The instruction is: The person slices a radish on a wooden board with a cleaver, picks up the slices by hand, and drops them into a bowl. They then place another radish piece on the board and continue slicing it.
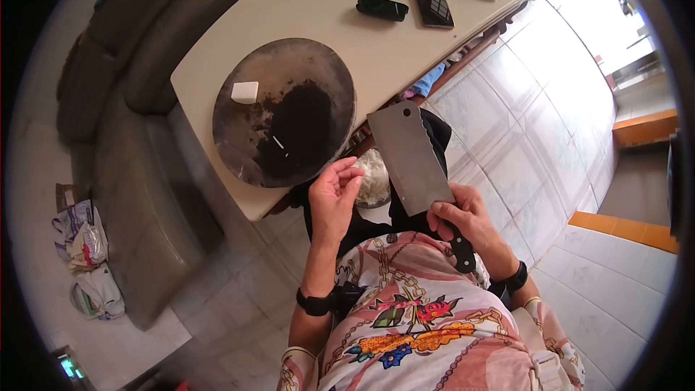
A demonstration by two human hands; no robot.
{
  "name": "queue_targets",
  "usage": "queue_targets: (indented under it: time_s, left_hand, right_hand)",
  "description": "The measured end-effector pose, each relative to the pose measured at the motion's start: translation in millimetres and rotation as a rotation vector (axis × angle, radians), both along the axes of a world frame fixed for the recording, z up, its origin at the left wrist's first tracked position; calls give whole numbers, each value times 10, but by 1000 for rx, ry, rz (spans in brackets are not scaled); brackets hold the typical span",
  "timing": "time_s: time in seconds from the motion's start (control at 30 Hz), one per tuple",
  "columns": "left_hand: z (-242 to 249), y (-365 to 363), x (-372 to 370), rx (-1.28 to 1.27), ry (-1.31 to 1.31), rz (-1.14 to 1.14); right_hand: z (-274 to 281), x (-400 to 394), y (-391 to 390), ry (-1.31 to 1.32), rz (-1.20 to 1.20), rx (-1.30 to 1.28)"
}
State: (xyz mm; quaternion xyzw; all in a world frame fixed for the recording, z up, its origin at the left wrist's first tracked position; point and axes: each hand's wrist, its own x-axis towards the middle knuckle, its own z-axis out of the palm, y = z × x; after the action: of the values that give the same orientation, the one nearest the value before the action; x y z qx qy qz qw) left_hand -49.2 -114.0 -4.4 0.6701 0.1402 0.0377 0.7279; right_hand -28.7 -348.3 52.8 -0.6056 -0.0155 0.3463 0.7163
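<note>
Head-camera view: a person at a pale table (217, 51) holds a cleaver (409, 159) in the right hand (463, 219), fingers wrapped tight round the black handle, which shows below the fist. The blade's long axis runs from that fist toward eleven o'clock, its flat side facing the camera and its hanging hole at the far tip. The left hand (334, 199) is empty, palm turned up, fingers loosely curled, thumb and fingertips close together; it sits at nine o'clock from the right hand, just beside the blade's near edge but apart from it. The round chopping board (246, 130), dark-stained in its middle, lies at eleven o'clock from both hands, with the left hand the nearer. A small white block (245, 91) rests on the board's far left part. Beyond, at twelve o'clock, a phone (432, 4) and a dark case (381, 7) lie side by side. A grey sofa (137, 65) flanks the table at nine o'clock.
</note>
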Motion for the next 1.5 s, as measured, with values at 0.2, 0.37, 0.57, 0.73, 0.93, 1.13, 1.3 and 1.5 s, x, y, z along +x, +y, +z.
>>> queue_targets:
  time_s: [0.2, 0.37, 0.57, 0.73, 0.93, 1.13, 1.3, 1.5]
  left_hand:
    - [272, 254, -10, 95, -165, 268]
    - [407, 821, 8, 738, -152, 307]
    - [311, 1059, 150, 1055, -127, 107]
    - [227, 1090, 213, 1187, -147, 89]
    - [243, 1148, 332, 1318, -273, 70]
    - [342, 1365, 441, 1394, -345, -205]
    - [373, 1401, 507, 1406, -359, -285]
    - [458, 1368, 561, 1625, -219, -432]
  right_hand:
    - [39, -9, -80, -18, -38, 25]
    - [96, 36, -68, -68, 26, -48]
    - [195, 214, 192, -159, 168, -190]
    - [244, 336, 424, -202, 216, -207]
    - [166, 362, 556, -201, 193, -200]
    - [103, 337, 451, -187, 161, -210]
    - [-29, 329, 274, -181, 115, -155]
    - [-420, 378, 150, -193, 6, -148]
